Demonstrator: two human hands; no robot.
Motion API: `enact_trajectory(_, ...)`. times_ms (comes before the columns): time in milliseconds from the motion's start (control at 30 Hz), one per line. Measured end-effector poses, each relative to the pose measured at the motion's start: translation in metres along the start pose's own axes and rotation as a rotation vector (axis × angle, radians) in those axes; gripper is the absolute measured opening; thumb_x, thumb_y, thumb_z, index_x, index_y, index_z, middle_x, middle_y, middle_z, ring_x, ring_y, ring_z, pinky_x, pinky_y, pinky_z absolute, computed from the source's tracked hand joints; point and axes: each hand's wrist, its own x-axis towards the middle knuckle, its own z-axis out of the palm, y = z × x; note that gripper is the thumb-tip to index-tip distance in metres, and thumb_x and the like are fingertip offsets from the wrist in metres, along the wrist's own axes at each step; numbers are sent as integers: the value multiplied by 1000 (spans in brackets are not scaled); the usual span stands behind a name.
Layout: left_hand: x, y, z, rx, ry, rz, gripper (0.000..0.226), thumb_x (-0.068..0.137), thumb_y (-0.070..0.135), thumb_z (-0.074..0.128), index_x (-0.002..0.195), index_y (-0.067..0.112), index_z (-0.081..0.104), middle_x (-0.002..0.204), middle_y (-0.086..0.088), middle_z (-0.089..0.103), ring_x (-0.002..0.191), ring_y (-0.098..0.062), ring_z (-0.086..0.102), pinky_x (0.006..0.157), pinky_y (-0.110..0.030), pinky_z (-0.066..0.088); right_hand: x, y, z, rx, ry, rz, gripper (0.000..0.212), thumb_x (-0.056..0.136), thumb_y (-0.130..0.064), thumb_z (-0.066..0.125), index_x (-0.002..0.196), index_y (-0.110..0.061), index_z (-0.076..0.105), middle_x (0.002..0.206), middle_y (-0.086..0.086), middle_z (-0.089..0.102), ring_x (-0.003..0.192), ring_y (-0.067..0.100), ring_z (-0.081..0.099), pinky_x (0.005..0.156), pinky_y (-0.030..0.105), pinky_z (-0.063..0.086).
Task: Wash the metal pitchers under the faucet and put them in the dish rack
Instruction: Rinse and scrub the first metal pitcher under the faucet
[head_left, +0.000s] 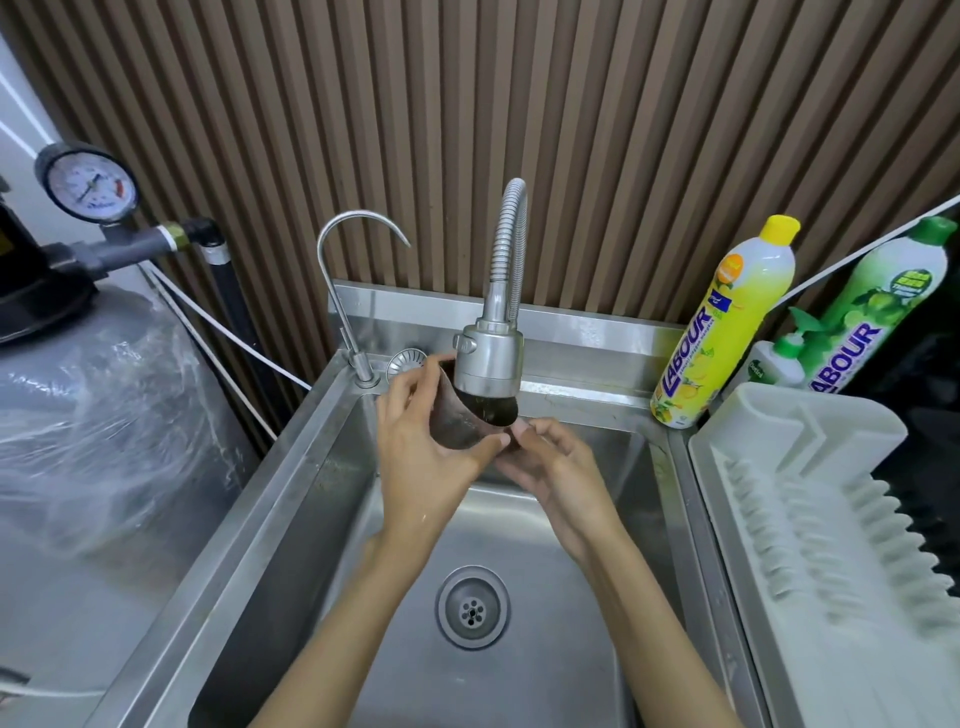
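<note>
Both hands grip one metal pitcher directly under the faucet head: the left hand wraps its side with the thumb across the front, and the right hand cups its lower end, fingers curled against it. Below the grip lies the sink with its drain. To the right of the grip the white dish rack holds no pitcher in the part that shows. Washing looks underway; racking is still to do. Beyond the rack stand two detergent bottles.
</note>
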Motion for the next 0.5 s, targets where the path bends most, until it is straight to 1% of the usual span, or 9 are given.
enact_trajectory(67,-5,2,-1,167,59,-6,93,48,68,64,126,20,56,95,9,44,100,-21,48,85,-36,46,-1,-3,-3,-85,-5,50,14,90,-15,55,78,-7,56,78,11,69,77,23,70,80,33,58)
enact_trajectory(133,-9,4,0,229,69,-71,102,47,78,57,125,13,58,92,3,44,96,-22,47,83,-40,47,-5,-12,-6,-218,23,89,15,89,-19,57,85,-4,59,74,11,69,69,20,70,67,29,60)
enact_trajectory(200,-11,7,2,211,23,-149,103,44,82,51,120,14,60,89,1,44,92,-21,49,80,-32,44,-9,-22,-7,-332,94,79,15,86,-19,62,82,-6,59,78,13,70,68,22,71,62,32,60)
enact_trajectory(267,-12,7,3,141,-62,-230,91,44,82,52,109,19,63,89,-1,51,87,-17,55,77,-24,42,-13,-32,-7,-492,182,10,19,84,-21,65,72,-10,57,80,14,71,71,26,71,66,41,60)
enact_trajectory(333,-12,2,5,-13,-185,-326,67,49,74,65,98,27,64,93,1,62,84,-9,62,75,-15,47,-15,-38,-6,-718,282,-127,23,81,-26,67,66,-13,55,75,12,72,74,30,70,70,49,58)
enact_trajectory(367,-11,0,6,-118,-250,-363,59,52,67,72,96,29,64,96,3,66,86,-5,64,74,-8,47,-15,-40,-4,-829,332,-202,24,79,-29,67,65,-15,54,73,11,71,76,32,69,73,49,56)
enact_trajectory(400,-10,-4,6,-222,-302,-389,57,53,60,78,99,28,65,97,5,70,89,-4,66,72,-4,47,-16,-41,-1,-905,371,-267,26,78,-30,67,63,-17,51,72,10,70,76,33,67,74,47,55)
enact_trajectory(433,-8,-7,7,-318,-337,-405,59,55,52,83,104,26,65,99,5,72,94,-6,67,74,-5,47,-17,-41,2,-940,393,-319,28,79,-29,67,60,-20,48,71,9,69,76,33,65,75,44,53)
enact_trajectory(500,-5,-11,10,-461,-352,-400,62,59,33,85,115,19,61,106,3,72,105,-10,65,87,-17,51,-19,-38,7,-884,391,-391,30,80,-24,67,60,-25,45,73,5,68,77,26,65,73,36,50)
